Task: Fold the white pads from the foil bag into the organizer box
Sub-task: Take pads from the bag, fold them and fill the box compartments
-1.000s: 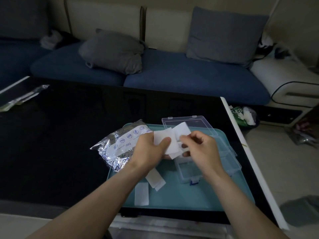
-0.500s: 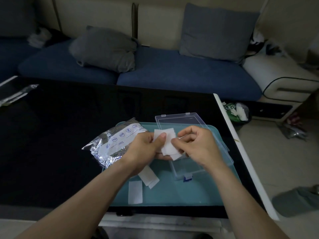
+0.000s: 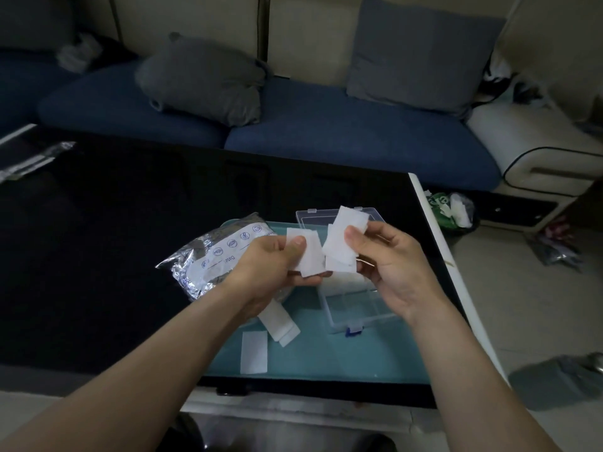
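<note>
My left hand (image 3: 274, 265) pinches one white pad (image 3: 308, 252) between thumb and fingers above the teal tray (image 3: 375, 360). To its right, my right hand (image 3: 391, 262) pinches a small bunch of white pads (image 3: 342, 243), held apart from the left one. Below both hands sits the clear organizer box (image 3: 355, 305), its lid (image 3: 313, 218) open toward the sofa and some white pads inside. The crumpled foil bag (image 3: 212, 259) lies at the tray's left edge, partly behind my left wrist. Loose pads lie on the tray: a folded pair (image 3: 280, 322) and a flat one (image 3: 254, 352).
The tray lies on a black glossy table (image 3: 98, 256) whose white right edge (image 3: 456, 275) runs beside the floor. A blue sofa (image 3: 326, 132) with grey cushions stands behind. A plastic bag (image 3: 453, 212) sits on the floor to the right, and a clear wrapper (image 3: 29, 161) at far left.
The pads were held together between both hands; now the hands have pulled apart, the left keeping one pad and the right lifting the others slightly up and right.
</note>
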`<state>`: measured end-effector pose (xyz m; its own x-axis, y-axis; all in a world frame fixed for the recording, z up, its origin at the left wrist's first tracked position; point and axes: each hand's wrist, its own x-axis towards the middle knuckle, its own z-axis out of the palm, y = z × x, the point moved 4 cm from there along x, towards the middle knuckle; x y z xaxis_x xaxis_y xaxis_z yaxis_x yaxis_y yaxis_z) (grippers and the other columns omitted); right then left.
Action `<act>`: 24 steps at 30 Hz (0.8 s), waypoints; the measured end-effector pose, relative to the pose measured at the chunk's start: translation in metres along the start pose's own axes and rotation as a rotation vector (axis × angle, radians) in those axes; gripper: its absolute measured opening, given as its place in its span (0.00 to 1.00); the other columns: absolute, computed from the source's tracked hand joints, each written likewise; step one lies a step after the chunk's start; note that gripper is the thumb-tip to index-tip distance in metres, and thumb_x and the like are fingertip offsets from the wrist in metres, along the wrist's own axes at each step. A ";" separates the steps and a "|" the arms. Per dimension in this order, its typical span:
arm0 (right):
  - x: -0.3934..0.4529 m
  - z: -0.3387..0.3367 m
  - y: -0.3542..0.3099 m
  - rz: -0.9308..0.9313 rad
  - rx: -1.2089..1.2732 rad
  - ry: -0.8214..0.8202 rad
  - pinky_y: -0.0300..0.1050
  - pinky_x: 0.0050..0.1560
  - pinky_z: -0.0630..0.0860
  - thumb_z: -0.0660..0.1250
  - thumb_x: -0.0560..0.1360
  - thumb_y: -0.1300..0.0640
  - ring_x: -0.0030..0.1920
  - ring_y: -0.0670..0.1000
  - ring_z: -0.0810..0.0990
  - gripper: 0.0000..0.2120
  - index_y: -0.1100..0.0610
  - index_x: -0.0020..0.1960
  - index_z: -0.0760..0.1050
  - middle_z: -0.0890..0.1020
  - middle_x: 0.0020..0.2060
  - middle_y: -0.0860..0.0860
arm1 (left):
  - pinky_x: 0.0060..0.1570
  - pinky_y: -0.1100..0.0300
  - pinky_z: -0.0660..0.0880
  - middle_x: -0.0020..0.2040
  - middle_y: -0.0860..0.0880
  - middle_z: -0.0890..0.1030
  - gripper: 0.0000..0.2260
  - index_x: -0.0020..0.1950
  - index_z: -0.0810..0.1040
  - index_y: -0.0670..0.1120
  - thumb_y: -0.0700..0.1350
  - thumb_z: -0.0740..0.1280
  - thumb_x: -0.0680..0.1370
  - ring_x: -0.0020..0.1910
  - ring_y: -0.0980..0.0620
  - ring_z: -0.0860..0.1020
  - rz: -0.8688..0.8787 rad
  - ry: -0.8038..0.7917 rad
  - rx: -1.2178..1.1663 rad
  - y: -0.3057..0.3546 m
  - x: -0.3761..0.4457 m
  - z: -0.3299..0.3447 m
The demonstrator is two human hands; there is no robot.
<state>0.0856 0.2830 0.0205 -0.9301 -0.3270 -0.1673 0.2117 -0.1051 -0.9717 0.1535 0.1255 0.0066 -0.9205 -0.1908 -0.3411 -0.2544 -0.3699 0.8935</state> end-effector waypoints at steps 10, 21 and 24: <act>-0.002 0.005 -0.003 -0.323 -0.461 0.135 0.37 0.36 0.80 0.80 0.69 0.58 0.38 0.45 0.85 0.08 0.53 0.45 0.82 0.86 0.37 0.48 | 0.48 0.56 0.82 0.52 0.35 0.84 0.14 0.57 0.77 0.31 0.42 0.60 0.83 0.51 0.40 0.84 -0.057 -0.250 -0.034 -0.002 -0.006 0.010; 0.002 -0.005 -0.008 -0.044 0.001 0.048 0.41 0.37 0.74 0.76 0.70 0.58 0.35 0.46 0.79 0.07 0.54 0.46 0.81 0.83 0.34 0.47 | 0.46 0.59 0.82 0.47 0.34 0.84 0.07 0.56 0.77 0.30 0.31 0.62 0.80 0.45 0.44 0.85 0.016 -0.152 0.052 -0.006 0.001 0.001; -0.003 -0.002 -0.002 0.007 -0.290 -0.064 0.41 0.38 0.76 0.79 0.66 0.57 0.34 0.46 0.81 0.14 0.55 0.49 0.81 0.86 0.36 0.50 | 0.45 0.60 0.82 0.48 0.36 0.85 0.08 0.56 0.79 0.33 0.32 0.64 0.79 0.46 0.43 0.85 0.043 -0.218 0.143 -0.005 -0.002 0.003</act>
<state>0.0878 0.2860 0.0230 -0.9062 -0.3862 -0.1720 0.1147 0.1668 -0.9793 0.1559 0.1309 0.0039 -0.9696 0.0030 -0.2447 -0.2388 -0.2308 0.9432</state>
